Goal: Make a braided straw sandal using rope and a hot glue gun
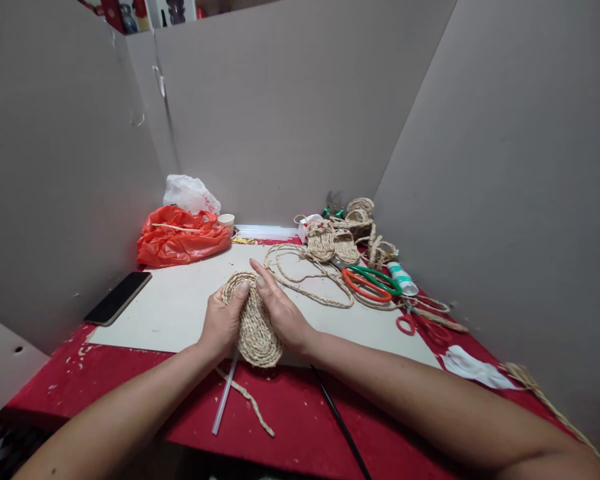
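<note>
Between my hands is an oval sole (259,330) of coiled straw braid, tilted above the table's front part. My left hand (224,317) is closed on its left side, thumb on the upper face and the other fingers hidden. On the opposite side, my right hand (286,317) holds the right edge, with its thumb near the top and its fingers straight and pressed together. Below the sole lie a clear glue stick (225,395) and a short length of straw braid (254,403), their upper ends near my left hand.
A pale board (175,313) covers part of the red table (145,393). To the left are a phone (119,298) and a red plastic bag (183,237). Small woven slippers (321,243), green-and-orange-handled scissors (367,283), and red scissors (423,327) lie right. A black cord (341,423) crosses the front.
</note>
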`<act>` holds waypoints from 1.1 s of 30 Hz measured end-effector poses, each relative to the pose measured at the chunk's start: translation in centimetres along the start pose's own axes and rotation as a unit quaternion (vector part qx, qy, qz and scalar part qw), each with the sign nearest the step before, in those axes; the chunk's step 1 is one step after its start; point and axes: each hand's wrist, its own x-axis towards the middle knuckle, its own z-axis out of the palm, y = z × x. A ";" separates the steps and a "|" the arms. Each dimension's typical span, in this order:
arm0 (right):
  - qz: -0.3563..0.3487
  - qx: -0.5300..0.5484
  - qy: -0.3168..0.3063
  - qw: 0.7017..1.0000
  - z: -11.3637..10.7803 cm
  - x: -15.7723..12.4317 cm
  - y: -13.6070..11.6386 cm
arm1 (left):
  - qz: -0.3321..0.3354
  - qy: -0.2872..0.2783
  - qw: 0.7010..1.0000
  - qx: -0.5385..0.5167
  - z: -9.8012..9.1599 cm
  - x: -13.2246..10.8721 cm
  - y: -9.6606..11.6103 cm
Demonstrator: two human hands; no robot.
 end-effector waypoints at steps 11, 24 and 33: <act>0.025 0.215 -0.010 0.976 -0.7 1.4 0.3 | -0.061 -0.069 0.996 -0.003 0.3 -0.6 -0.6; 0.030 0.222 0.008 0.975 -1.4 1.4 -0.4 | -0.182 -0.177 0.967 -0.021 -0.1 -0.7 -0.1; 0.054 0.335 -0.062 0.938 -2.1 1.5 -2.3 | -0.193 -0.241 0.951 -0.003 -0.7 -0.9 -0.2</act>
